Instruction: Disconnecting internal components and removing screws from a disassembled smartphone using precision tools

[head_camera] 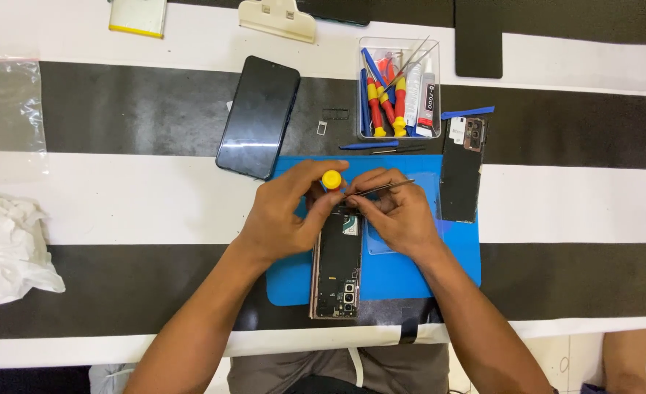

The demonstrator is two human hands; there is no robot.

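Far left, a crumpled white cloth (pixel 9 244) is sitting on the striped worktop (pixel 118 197) with loads of open room around it, and a dark phone (pixel 259 117) is lying face up just above the blue mat (pixel 410 273). The left hand (pixel 283 215) is pinching a yellow-capped screwdriver (pixel 331 179) upright over the opened phone (pixel 336 266), which is lying lengthwise on the mat, boards and camera showing. The right hand (pixel 398 215) is pinching thin tweezers (pixel 378 189) whose tips are getting hidden by fingers, with the tool tray (pixel 398 87) and back cover (pixel 462 171) further right.
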